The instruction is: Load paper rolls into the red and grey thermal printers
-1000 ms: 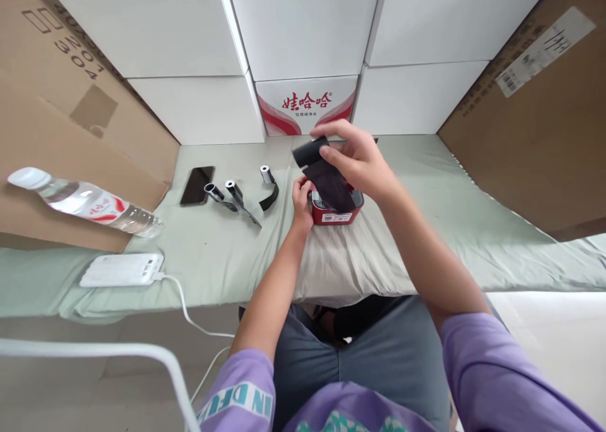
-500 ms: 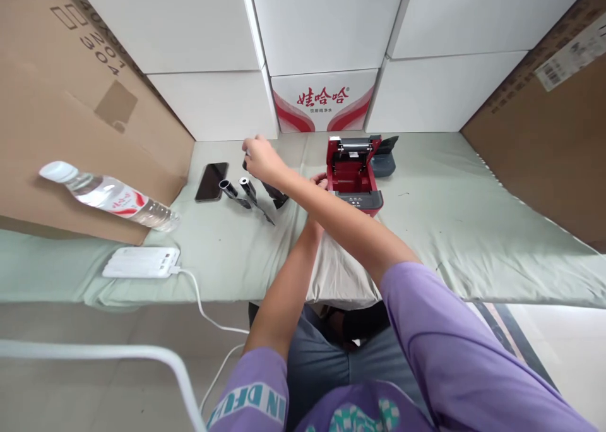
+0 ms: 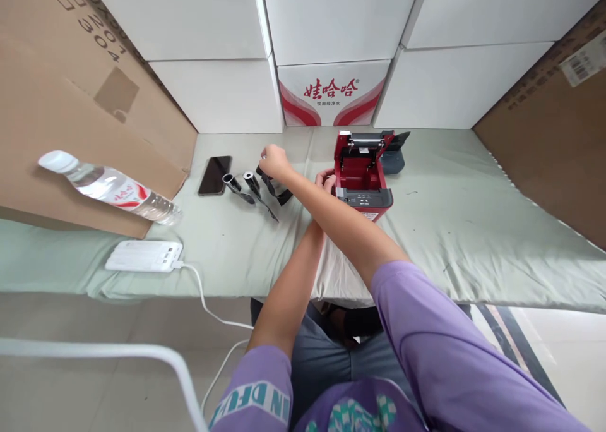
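My arms are crossed, the right over the left. My right hand (image 3: 275, 162) is at the left with its fingers closed on the top end of a dark roll (image 3: 269, 183), whose loose strip trails to the right. Two similar rolls, one with a wide black core (image 3: 231, 182) and one with a white core (image 3: 250, 180), stand beside it with their tails unrolled. My left hand (image 3: 326, 180) holds the left side of a small red printer (image 3: 363, 180). The printer's lid stands raised and its red inner bay shows. My left fingertips are partly hidden.
A black phone (image 3: 215, 175) lies left of the rolls. A plastic water bottle (image 3: 113, 190) and a white power bank (image 3: 144, 256) with a cable are farther left. A dark grey object (image 3: 392, 160) stands behind the printer. White boxes (image 3: 336, 94) and cardboard boxes (image 3: 95, 116) border the table.
My right hand has drawn slightly down towards the dark roll, its fingers more curled. The view has shifted a little; my left hand is still at the printer.
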The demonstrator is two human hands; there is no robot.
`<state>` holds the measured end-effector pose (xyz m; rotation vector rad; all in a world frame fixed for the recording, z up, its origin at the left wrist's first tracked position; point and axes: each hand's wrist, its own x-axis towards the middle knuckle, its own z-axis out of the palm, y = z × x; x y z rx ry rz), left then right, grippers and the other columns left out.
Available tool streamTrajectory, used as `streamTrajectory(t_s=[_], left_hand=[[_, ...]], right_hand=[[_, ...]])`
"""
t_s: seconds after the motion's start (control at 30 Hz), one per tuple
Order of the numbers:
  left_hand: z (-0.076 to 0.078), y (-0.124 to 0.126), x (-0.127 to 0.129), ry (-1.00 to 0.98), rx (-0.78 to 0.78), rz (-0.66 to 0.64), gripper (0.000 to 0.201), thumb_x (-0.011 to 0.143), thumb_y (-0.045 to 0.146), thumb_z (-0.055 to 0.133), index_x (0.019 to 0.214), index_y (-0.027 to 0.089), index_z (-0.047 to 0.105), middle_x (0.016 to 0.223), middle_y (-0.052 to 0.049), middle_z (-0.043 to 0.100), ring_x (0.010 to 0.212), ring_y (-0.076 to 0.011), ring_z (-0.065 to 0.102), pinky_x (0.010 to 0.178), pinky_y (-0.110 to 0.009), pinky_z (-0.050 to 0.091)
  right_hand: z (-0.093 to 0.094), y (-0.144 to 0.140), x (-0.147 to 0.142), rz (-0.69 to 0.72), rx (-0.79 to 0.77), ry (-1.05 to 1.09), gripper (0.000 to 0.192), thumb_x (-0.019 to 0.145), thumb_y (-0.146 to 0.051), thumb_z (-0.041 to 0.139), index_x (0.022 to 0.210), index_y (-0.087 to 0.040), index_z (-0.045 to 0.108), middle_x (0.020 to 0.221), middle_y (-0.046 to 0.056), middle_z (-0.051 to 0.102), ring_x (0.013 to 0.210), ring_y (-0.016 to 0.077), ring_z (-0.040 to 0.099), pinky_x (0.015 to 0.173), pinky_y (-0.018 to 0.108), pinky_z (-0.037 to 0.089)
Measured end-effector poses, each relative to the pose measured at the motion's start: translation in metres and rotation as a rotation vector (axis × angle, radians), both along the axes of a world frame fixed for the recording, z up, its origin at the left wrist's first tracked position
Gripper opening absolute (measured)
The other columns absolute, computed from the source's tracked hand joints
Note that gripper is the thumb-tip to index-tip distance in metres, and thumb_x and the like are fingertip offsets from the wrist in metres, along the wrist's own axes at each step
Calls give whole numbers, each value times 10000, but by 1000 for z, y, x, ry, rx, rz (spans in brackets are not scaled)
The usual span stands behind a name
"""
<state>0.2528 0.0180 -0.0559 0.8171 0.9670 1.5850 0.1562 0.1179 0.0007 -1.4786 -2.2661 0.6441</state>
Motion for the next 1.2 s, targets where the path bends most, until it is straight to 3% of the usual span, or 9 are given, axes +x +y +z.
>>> streamTrajectory(t_s=[0.23, 0.43, 0.67, 0.77, 0.9, 1.0, 1.1, 1.2], left_hand=[[6, 1, 0, -8, -20, 17, 135, 968, 188, 549, 1033, 213, 665, 1145, -61, 692, 1168, -204, 645, 1024, -319, 490], [4, 5, 1, -118, -59, -26, 99, 944, 244, 613, 1018, 223, 676, 1075, -56, 716, 1185, -235, 664, 1066, -388, 492], [7, 0, -2, -86, -89, -33, 106, 959, 238, 606, 1048, 226, 662, 1059, -47, 694, 1103, -209, 672, 1016, -352, 513], [9, -5, -2, -89, -68, -61, 125, 974, 270, 579, 1076, 252, 648, 1052, -39, 692, 1056, -205, 683, 970, -346, 534], [8, -7, -2, -107, -72, -93, 153, 968, 342, 591, 1105, 280, 625, 1038, -25, 695, 1013, -210, 693, 873, -329, 551], [6, -4, -2, -79, -68, -75, 157, 971, 353, 595, 1104, 276, 625, 1049, -27, 695, 1015, -211, 689, 874, -334, 546], [2, 2, -1, -71, -52, -30, 97, 973, 274, 599, 1058, 245, 633, 1064, -43, 702, 1052, -210, 679, 964, -364, 529], [-3, 7, 3, -153, -16, -56, 85, 992, 219, 574, 1053, 233, 631, 1084, -51, 723, 1067, -209, 671, 1012, -400, 520]], right_hand=[[13, 2, 0, -58, -33, 109, 341, 921, -76, 477, 1210, -116, 653, 1187, 160, 689, 1096, 263, 659, 905, 355, 562], [29, 4, 2, -36, -146, 244, 371, 912, -63, 470, 1251, -97, 617, 1187, 160, 652, 824, 216, 670, 715, 363, 597], [32, -11, -2, 19, -20, -10, 370, 932, -29, 413, 1254, -83, 586, 1262, 184, 626, 1017, 226, 661, 883, 346, 563], [21, -22, -6, 71, -6, -131, 376, 930, -22, 423, 1267, -76, 581, 1338, 224, 585, 1016, 219, 667, 924, 342, 542], [0, -29, -11, 249, 20, -222, 348, 888, -8, 504, 1185, -110, 655, 1398, 203, 562, 1035, 234, 676, 941, 327, 539], [-3, -24, -10, 316, 41, -249, 335, 908, -93, 542, 1223, -117, 654, 1413, 206, 549, 1082, 277, 667, 959, 372, 541], [11, -11, -1, 246, 104, -192, 391, 982, -236, 476, 1338, -125, 594, 1395, 206, 567, 1183, 323, 619, 1005, 448, 520], [26, 3, 14, 78, 100, -242, 429, 976, -174, 426, 1370, -100, 582, 1424, 220, 560, 1329, 355, 525, 1058, 486, 481]])
